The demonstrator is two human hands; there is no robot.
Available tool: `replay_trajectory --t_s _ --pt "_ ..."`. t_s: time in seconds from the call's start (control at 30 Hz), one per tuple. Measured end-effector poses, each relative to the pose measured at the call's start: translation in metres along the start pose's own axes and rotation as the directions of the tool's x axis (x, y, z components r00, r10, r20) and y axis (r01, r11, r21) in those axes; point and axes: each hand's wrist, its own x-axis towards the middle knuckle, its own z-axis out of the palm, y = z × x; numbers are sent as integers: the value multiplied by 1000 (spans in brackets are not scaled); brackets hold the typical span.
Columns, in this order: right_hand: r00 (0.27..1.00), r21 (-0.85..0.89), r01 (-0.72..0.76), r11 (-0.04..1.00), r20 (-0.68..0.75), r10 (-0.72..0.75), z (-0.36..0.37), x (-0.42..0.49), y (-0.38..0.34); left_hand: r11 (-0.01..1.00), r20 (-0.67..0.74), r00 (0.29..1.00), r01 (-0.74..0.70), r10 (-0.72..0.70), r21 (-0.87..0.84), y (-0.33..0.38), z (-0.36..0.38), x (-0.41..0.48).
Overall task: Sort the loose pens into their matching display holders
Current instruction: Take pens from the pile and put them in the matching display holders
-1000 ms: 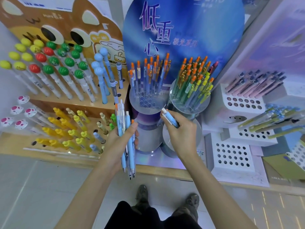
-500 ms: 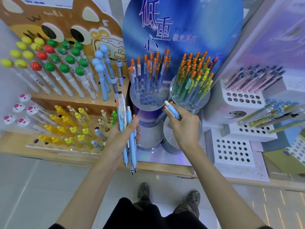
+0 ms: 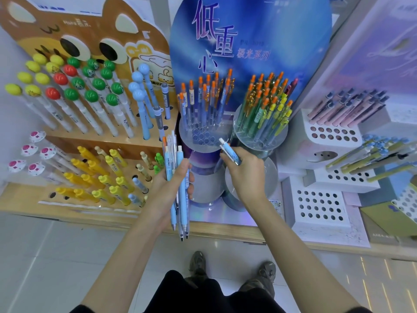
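Observation:
My left hand (image 3: 171,188) grips a bundle of light blue pens (image 3: 180,177), tips pointing down toward the floor. My right hand (image 3: 246,175) holds a single blue pen (image 3: 229,151), its white cap tilted up toward the left. That pen sits just in front of the left clear round holder (image 3: 203,137), which carries blue pens with orange caps and shows several vacant tubes at its front. To its right stands a second clear round holder (image 3: 259,136) filled with green and yellow pens.
A brown bear-face display (image 3: 85,141) on the left holds ball-topped and yellow pens. White perforated holders (image 3: 320,206) with pink and olive pens stand on the right. A blue backboard (image 3: 248,41) rises behind the round holders. My shoes (image 3: 266,276) show on the tiled floor.
My right hand has lifted the single pen up and a little right, closer to the left round holder. My left hand with its bundle has risen slightly.

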Motion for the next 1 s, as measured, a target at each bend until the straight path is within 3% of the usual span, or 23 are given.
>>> replay_trajectory --t_s 0.13,0.37,0.57,0.73,0.87,1.0 --pt "995 15 -65 998 75 64 -1 -3 1 998 13 999 37 -37 -44 1 0 0" --pt "999 204 -36 978 1 37 -19 -19 -15 998 66 998 25 -21 -60 3 1 -1" --pt "916 506 -278 817 396 66 -13 -33 -45 997 88 996 7 -1 -74 2 8 0" --pt "838 501 -476 722 508 200 -15 -30 -43 998 133 990 51 -46 -30 5 3 -1" --pt "764 475 -574 667 603 228 -18 -26 -42 999 164 986 34 -39 36 2 2 -2" --pt "800 490 -536 688 554 228 -20 -26 -37 997 173 983 71 -68 -12 -3 1 -1"
